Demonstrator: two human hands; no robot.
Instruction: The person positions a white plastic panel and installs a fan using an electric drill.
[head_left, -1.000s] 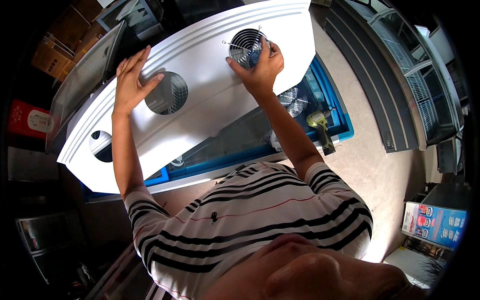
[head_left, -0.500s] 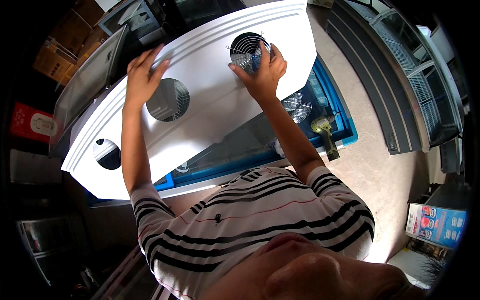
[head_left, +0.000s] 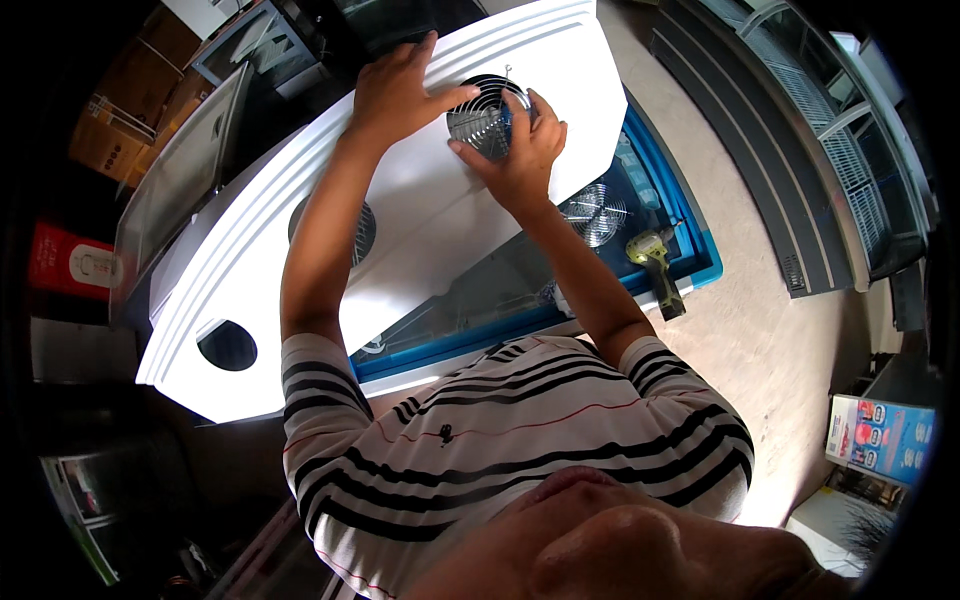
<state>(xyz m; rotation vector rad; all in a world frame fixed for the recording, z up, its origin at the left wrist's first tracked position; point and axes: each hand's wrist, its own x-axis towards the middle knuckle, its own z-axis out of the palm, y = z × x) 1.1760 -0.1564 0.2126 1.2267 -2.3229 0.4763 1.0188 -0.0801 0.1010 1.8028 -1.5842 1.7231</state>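
My left hand (head_left: 395, 95) rests with fingers apart at the upper edge of the white panel (head_left: 415, 230), its thumb at the rim of the right-hand round hole. My right hand (head_left: 525, 160) grips the wire fan grille (head_left: 480, 125) at that hole, index finger and thumb spread across it. A middle hole is partly hidden by my left forearm; another hole (head_left: 227, 345) shows at the left. The panel lies over a blue-framed glass-topped cabinet (head_left: 430, 355). On it, right of the panel, are a loose grille (head_left: 598, 213) and a green-and-black drill (head_left: 655, 265).
Cardboard boxes (head_left: 110, 135), a clear sheet (head_left: 175, 180) and a red printed box (head_left: 70, 260) stand at left. A long grey unit with glass sides (head_left: 750, 160) is at right, above a stretch of concrete floor (head_left: 760, 370). A printed blue-and-white carton (head_left: 880, 440) sits lower right.
My left hand has moved right and up along the panel's top edge to beside the grille. My right hand has shifted slightly down, staying on the grille.
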